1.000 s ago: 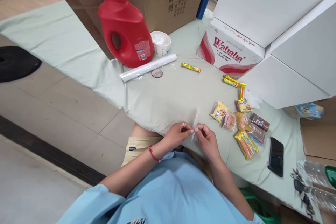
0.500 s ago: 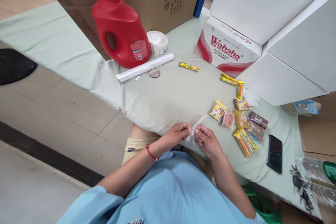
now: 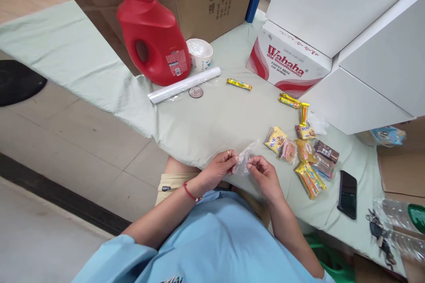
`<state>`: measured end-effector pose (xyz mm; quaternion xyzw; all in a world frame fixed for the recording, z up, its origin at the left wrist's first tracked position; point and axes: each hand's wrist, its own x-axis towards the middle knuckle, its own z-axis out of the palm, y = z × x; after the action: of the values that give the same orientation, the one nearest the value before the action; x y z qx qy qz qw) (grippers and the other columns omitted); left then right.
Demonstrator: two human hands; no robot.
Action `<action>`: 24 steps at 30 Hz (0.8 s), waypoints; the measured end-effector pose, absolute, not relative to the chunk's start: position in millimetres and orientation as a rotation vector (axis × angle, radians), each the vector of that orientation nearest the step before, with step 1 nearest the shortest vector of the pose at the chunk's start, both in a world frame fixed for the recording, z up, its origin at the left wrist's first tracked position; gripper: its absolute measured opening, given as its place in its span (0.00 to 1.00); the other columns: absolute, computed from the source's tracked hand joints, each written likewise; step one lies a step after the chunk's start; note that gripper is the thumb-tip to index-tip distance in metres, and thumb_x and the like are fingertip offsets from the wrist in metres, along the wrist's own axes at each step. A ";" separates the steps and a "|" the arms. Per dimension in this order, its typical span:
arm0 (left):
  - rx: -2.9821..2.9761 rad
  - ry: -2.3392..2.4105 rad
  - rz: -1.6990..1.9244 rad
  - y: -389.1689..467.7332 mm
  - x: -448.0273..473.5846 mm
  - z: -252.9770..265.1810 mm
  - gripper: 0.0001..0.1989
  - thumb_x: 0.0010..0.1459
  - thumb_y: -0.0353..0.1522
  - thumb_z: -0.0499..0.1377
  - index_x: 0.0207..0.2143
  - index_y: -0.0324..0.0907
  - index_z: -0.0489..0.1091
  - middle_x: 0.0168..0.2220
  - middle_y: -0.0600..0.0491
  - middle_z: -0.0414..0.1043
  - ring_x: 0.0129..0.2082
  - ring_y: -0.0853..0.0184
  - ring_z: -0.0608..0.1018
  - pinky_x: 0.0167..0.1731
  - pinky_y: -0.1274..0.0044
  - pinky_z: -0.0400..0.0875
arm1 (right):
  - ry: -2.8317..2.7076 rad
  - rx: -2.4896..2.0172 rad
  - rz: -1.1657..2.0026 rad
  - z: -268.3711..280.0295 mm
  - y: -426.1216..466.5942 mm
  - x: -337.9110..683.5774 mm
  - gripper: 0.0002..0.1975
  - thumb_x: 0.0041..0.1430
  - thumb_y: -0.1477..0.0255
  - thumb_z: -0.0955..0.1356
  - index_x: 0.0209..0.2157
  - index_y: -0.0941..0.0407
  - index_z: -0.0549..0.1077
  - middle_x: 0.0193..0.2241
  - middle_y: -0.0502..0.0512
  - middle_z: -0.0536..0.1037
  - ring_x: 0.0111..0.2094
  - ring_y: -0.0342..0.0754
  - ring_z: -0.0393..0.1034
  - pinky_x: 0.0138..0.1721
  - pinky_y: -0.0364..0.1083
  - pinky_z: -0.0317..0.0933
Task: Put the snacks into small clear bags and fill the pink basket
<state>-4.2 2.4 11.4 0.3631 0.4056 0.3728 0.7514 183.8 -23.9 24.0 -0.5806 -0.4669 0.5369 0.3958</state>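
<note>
A crumpled clear plastic bag (image 3: 245, 159) is stretched between my hands at the table's front edge. My left hand (image 3: 222, 166) pinches its left side between thumb and fingers. On the other side, my right hand (image 3: 264, 174) has its thumb and forefinger closed on the bag's edge. Just to the right lie a yellow wrapped snack (image 3: 275, 139) and a pinkish wrapped snack (image 3: 287, 151). Beyond them are a round yellow packet (image 3: 306, 151), dark cocoa packets (image 3: 327, 151) and a yellow striped packet (image 3: 310, 180).
A red detergent jug (image 3: 156, 31), a paper cup (image 3: 200, 54), a plastic film roll (image 3: 184, 85) and a round metal disc (image 3: 195, 92) stand or lie at the back left. A Wahaha carton (image 3: 288, 59) is behind; a phone (image 3: 347, 194) and keys (image 3: 378, 234) lie right.
My hands have moved slightly apart, and the bunched bag between them is now more spread out. The snacks and other objects have stayed in place.
</note>
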 end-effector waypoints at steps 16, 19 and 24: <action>0.560 0.805 0.883 10.8 -19.2 14.8 0.23 0.49 0.47 0.75 0.30 0.40 0.72 0.25 0.57 0.70 0.26 0.73 0.69 0.30 0.78 0.62 | -0.991 -1.655 0.853 22.2 -22.1 225.6 0.18 0.57 0.57 0.76 0.42 0.53 0.74 0.32 0.49 0.72 0.29 0.45 0.61 0.32 0.45 0.58; 0.613 0.812 0.865 8.8 -14.3 16.1 0.22 0.49 0.47 0.75 0.30 0.39 0.73 0.25 0.56 0.70 0.26 0.73 0.68 0.30 0.78 0.61 | -1.195 -1.600 0.757 32.7 -31.2 205.6 0.13 0.66 0.57 0.71 0.43 0.53 0.74 0.34 0.52 0.74 0.33 0.48 0.66 0.37 0.47 0.62; 0.765 0.839 0.879 5.2 -8.4 17.1 0.20 0.55 0.47 0.71 0.30 0.40 0.74 0.25 0.58 0.69 0.26 0.72 0.67 0.32 0.77 0.62 | -1.616 -1.499 0.855 42.7 -36.0 170.0 0.12 0.65 0.60 0.73 0.45 0.51 0.76 0.36 0.52 0.75 0.31 0.47 0.65 0.35 0.47 0.62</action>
<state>-8.4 5.2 17.1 0.3503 0.3844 0.4028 0.7532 170.0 -36.0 42.7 -0.5867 -0.6325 0.3348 0.3790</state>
